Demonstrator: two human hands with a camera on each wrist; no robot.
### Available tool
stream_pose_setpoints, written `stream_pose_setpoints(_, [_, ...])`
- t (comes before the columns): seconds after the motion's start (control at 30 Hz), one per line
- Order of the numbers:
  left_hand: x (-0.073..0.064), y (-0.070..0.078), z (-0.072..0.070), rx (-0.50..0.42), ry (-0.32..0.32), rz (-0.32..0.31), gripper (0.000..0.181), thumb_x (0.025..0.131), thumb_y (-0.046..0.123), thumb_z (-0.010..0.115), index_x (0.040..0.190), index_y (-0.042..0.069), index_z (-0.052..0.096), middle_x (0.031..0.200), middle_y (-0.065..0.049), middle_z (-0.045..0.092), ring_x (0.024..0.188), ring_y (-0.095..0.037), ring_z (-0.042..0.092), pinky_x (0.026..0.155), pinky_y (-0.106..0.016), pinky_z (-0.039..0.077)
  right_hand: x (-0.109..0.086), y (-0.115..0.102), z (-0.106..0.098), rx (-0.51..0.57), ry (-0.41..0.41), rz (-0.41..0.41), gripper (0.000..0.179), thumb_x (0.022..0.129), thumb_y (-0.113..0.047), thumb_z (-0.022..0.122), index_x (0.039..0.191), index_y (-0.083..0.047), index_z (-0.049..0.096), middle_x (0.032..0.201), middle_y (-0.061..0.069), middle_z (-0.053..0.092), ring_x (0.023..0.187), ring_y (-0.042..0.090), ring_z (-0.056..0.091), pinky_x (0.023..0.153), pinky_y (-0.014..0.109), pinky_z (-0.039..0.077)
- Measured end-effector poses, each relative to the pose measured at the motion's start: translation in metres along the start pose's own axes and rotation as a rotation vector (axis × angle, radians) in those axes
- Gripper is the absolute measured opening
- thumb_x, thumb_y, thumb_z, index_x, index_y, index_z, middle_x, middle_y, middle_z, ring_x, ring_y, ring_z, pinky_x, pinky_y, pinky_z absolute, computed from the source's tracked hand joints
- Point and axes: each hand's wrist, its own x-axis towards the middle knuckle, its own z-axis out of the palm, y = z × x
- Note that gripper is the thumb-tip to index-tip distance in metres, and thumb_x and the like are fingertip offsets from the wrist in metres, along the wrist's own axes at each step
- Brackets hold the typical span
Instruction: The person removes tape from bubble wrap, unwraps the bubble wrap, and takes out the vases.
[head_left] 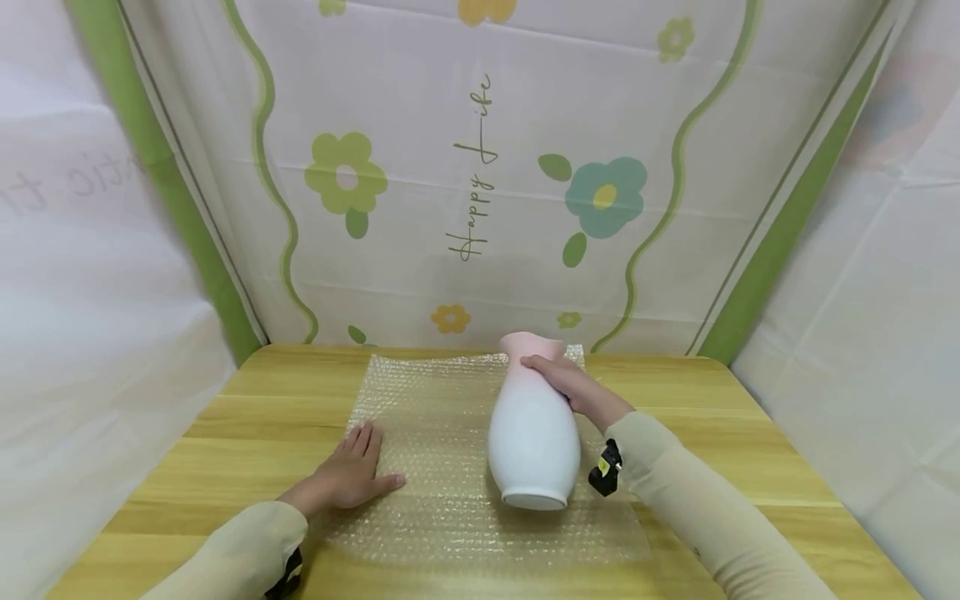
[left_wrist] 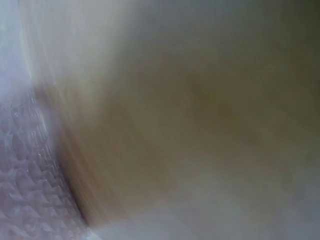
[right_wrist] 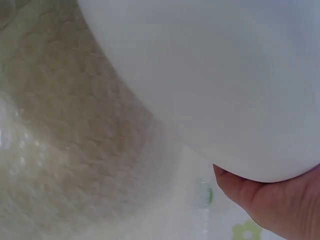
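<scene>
A white vase with a pink flared neck is over the right part of a sheet of clear bubble wrap. Its base points toward me and its mouth away. Whether it touches the sheet I cannot tell. My right hand grips the vase around the neck; in the right wrist view, the thumb lies against the white vase. On the sheet's left edge rests my left hand, palm down with fingers extended. The left wrist view is blurred, with bubble wrap at its left side.
Beneath the sheet is a wooden table. A white printed curtain hangs behind the table's far edge, and pale fabric walls stand on both sides.
</scene>
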Motion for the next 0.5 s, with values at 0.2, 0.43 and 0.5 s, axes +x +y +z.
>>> stream_pose_setpoints(0.2, [0.002, -0.001, 0.000, -0.006, -0.008, -0.008, 0.098, 0.094, 0.057, 0.052, 0.147, -0.017, 0.016, 0.152, -0.038, 0.007, 0.140, -0.052, 0.006, 0.110, -0.061, 0.011, -0.008, -0.012, -0.011, 0.005, 0.080, -0.041, 0.065, 0.087, -0.046, 0.065, 0.119, 0.007, 0.047, 0.102, 0.018, 0.058, 0.078, 0.024, 0.065, 0.067, 0.038, 0.056])
stream_pose_setpoints(0.43, [0.000, 0.003, -0.002, -0.004, -0.013, -0.006, 0.095, 0.095, 0.055, 0.053, 0.146, -0.017, 0.017, 0.152, -0.039, 0.008, 0.140, -0.052, 0.007, 0.110, -0.062, 0.012, -0.017, -0.018, -0.021, 0.037, 0.124, -0.068, 0.065, 0.089, -0.049, 0.064, 0.122, 0.004, 0.045, 0.102, 0.018, 0.059, 0.077, 0.023, 0.066, 0.066, 0.039, 0.056])
stream_pose_setpoints(0.5, [0.000, 0.003, -0.002, -0.001, -0.013, -0.004, 0.095, 0.095, 0.054, 0.053, 0.146, -0.017, 0.017, 0.151, -0.039, 0.009, 0.140, -0.052, 0.007, 0.110, -0.062, 0.012, -0.020, -0.020, -0.024, 0.025, 0.152, -0.082, 0.064, 0.088, -0.049, 0.065, 0.119, 0.003, 0.046, 0.100, 0.018, 0.060, 0.075, 0.023, 0.066, 0.065, 0.040, 0.056])
